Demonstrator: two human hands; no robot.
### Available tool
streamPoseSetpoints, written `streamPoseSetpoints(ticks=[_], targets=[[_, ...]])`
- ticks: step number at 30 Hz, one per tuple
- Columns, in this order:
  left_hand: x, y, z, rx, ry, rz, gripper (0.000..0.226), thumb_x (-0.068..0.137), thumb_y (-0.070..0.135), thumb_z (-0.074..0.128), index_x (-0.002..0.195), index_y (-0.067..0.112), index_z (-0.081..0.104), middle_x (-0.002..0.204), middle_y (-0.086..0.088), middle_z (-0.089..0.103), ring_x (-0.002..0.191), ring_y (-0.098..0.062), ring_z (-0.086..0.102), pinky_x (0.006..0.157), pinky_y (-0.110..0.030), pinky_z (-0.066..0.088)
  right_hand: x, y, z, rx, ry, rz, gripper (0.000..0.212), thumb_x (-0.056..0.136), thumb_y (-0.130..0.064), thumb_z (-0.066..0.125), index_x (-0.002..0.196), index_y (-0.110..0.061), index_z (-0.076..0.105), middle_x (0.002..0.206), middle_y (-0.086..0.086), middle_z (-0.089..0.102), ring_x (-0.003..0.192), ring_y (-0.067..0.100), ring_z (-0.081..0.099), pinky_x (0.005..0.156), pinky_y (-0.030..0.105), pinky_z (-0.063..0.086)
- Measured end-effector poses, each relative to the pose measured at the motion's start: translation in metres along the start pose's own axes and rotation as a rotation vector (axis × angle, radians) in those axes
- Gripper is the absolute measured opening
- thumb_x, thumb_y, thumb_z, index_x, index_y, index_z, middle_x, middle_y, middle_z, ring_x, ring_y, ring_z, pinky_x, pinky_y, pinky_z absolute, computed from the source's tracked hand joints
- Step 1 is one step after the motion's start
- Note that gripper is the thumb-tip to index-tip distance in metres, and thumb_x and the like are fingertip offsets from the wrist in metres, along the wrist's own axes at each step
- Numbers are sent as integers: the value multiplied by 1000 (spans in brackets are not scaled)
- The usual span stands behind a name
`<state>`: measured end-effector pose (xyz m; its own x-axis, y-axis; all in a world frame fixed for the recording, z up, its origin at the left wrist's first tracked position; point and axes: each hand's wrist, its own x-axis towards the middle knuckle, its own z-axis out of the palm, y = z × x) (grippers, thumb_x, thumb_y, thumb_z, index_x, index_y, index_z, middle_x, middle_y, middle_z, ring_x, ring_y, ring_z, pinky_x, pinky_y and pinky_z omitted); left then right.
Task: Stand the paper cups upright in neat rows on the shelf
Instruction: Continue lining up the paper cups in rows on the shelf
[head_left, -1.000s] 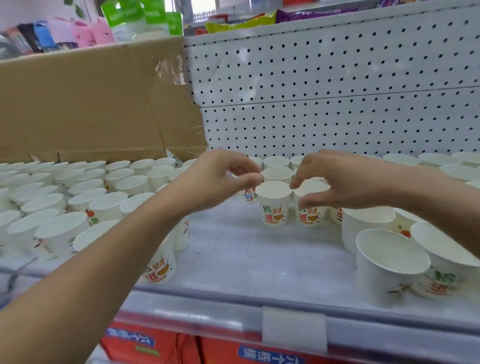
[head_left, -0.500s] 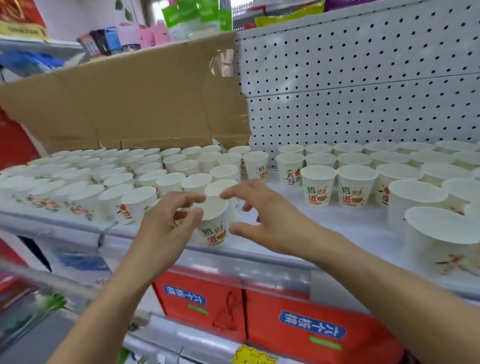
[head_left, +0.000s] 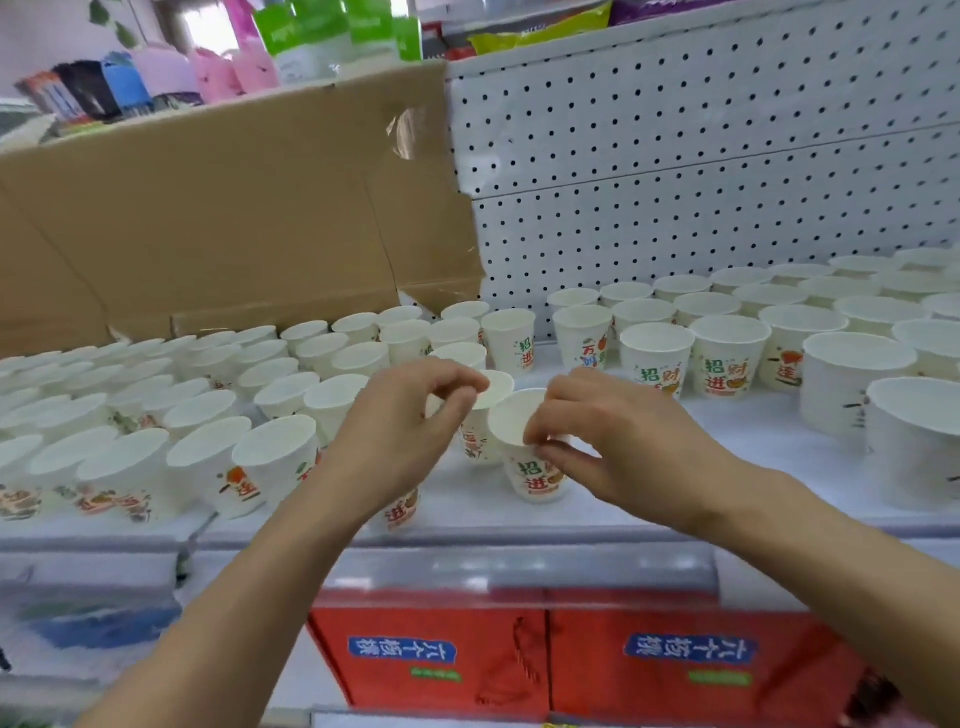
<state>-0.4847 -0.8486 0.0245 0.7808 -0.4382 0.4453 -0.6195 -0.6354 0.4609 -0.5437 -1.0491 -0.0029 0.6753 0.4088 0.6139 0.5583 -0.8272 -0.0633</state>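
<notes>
Both hands work in the open gap of the shelf (head_left: 675, 483), between two groups of paper cups. The left hand (head_left: 405, 431) has its fingers curled, and thumb and forefinger seem to pinch the rim of the rear cup (head_left: 475, 447). The right hand (head_left: 623, 441) pinches the near rim of the front cup (head_left: 535, 478) with the fingertips, the other fingers bent above it. The two cups stand upright, mouth up, touching or nearly touching, on the bare shelf near its front edge.

I think the rim is taken because the thin paper wall is stiffest there. A grip on the side would dent the cup, and a light cup slides easily when it is led from the top. One cup in each hand allows setting both at the same time.

The left block of cups (head_left: 156, 405) stands close together in front of a cardboard sheet (head_left: 208, 234). The right block of cups (head_left: 753, 343) stands in rows before the pegboard (head_left: 675, 156), with larger cups (head_left: 857, 384) at the far right. The two held cups probably continue the rows from the left block into the gap. The printed sides mostly face the front, perhaps so the customer can see them.

The risk, in my judgement, is that a wrist knocks the neighbours, because they are light and stand near. Red boxes (head_left: 441, 654) lie under the shelf.
</notes>
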Motion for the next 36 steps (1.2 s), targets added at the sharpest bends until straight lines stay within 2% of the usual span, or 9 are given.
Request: streamPoseSetpoints(ticks=[2,4,7,13,20,24,31,33,36], targets=[[6,-7,-2,158,-51,20,20,89,33,65,108,31,71,107,14,66,100,-2,55,83,-21,43,-9,10,-8,-46,10,78,4,82,-24,66,84,-21,67,79,-5,59,74,19,56,49,31,42],[11,-11,0,336,-103,44,29,82,39,70,110,34,71,110,9,67,107,-11,53,89,-32,44,-20,19,-17,-53,31,187,3,85,-27,66,85,-24,66,84,-8,57,74,13,51,53,36,47],[17,-12,6,436,-105,65,23,84,35,71,106,35,72,100,5,68,101,-15,53,81,-34,44,-33,30,-32,-27,42,305,4,84,-31,62,83,-28,65,88,-13,51,72,12,52,60,42,50],[18,25,28,161,-33,179,9,84,24,70,89,26,77,85,10,71,84,-10,56,72,-31,45,-53,55,-78,-141,35,453,3,83,-28,63,82,-27,66,83,-9,53,71,13,53,63,43,50],[47,89,86,-13,-217,182,8,78,23,75,84,24,79,79,7,74,75,-9,67,75,-35,55,-64,72,-91,-341,-113,471,6,88,-25,62,90,-26,67,85,-10,52,81,13,49,65,31,41],[56,101,100,45,-200,157,8,78,29,74,84,26,78,79,9,74,77,-7,67,84,-34,52,-64,82,-91,-432,-185,444,9,91,-30,57,95,-28,65,87,-11,50,91,15,49,74,28,32],[60,108,115,-7,-190,134,9,79,24,70,83,25,78,76,7,74,75,-9,66,70,-37,56,-68,91,-92,-483,-184,448,12,92,-33,54,97,-30,65,96,-10,57,98,14,48,75,24,19],[62,109,118,-40,-193,128,11,78,25,72,88,24,77,81,7,74,79,-10,66,73,-38,55,-69,92,-93,-481,-206,455,15,92,-35,54,102,-31,64,101,-9,59,102,14,49,76,24,20],[57,107,115,-31,-111,143,33,76,39,76,106,28,72,95,12,70,96,-10,60,86,-37,50,-68,90,-90,-483,-147,447,26,89,-37,59,113,-29,63,108,-4,59,107,20,50,85,31,30]])
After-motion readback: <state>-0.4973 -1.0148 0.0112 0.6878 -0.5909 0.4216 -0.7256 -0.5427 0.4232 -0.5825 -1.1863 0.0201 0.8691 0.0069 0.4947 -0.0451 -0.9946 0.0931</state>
